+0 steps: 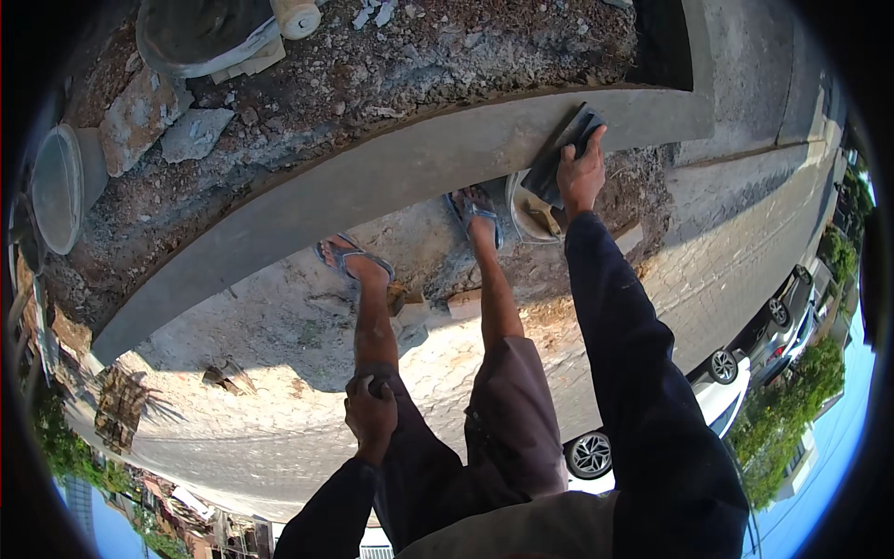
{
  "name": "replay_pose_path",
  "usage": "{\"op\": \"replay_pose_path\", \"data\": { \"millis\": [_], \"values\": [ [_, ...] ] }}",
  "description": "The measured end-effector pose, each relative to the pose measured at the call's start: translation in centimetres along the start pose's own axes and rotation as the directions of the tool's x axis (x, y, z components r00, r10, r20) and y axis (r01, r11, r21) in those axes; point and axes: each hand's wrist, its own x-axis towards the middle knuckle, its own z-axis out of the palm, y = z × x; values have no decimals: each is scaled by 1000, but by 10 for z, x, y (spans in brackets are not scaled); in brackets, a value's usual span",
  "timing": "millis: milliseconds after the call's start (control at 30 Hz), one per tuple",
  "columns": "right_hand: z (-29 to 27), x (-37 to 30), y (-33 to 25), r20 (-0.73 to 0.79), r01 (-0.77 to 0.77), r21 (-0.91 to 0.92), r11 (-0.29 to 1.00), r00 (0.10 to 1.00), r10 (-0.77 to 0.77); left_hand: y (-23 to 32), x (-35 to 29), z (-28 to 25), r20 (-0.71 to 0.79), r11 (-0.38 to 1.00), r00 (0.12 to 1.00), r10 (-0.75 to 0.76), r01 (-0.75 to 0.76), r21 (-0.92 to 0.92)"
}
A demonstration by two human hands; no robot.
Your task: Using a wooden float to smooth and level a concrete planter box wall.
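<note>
My right hand [582,170] grips a dark, flat rectangular float [548,168]. The float lies against the smooth grey face of a curved cement curb [372,182], toward the curb's right part. My left hand [371,419] rests by my left knee, its fingers curled around a small dark roundish thing [377,387] whose kind I cannot make out. Beside my right foot, partly hidden under the float and my right forearm, stands a pale bucket [523,210] with a yellowish-handled tool [544,220] inside.
Rough soil and rubble [410,70] fill the far side, with broken slabs [140,116] at left. A round tub [200,42] and a tilted bucket [58,191] stand there. My sandalled feet are close to the curb. Behind lie paving [279,456] and parked cars [722,391].
</note>
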Motion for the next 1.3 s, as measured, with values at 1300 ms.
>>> {"op": "replay_pose_path", "data": {
  "millis": [1300],
  "values": [
    [-2,154,-175,975,579,-23,815,194,-110,42,-12,18,-33,994,994,-102,100,-52]
  ]
}}
